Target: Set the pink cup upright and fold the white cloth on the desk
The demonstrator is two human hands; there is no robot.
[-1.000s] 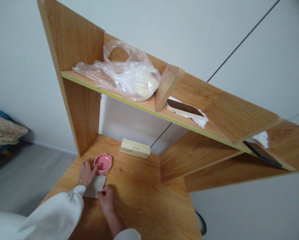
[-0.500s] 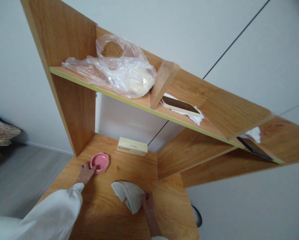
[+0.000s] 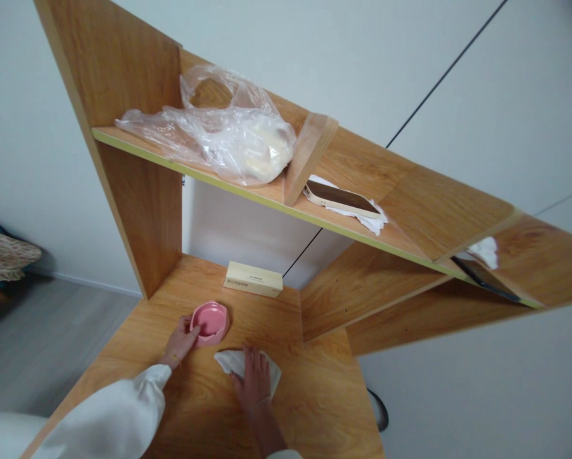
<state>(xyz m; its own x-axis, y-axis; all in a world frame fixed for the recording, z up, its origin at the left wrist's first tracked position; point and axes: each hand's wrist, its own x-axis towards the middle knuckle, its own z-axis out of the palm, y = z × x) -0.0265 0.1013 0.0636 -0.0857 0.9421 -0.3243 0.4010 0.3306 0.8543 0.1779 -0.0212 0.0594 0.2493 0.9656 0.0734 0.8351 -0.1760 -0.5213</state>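
Desk (image 3: 309,408) | pink dish (image 3: 211,320) shifted right | right hand (image 3: 256,382) now flat on cloth (image 3: 233,361)

plastic bag (image 3: 228,137) and phone (image 3: 342,198) on upper shelf (image 3: 410,245)
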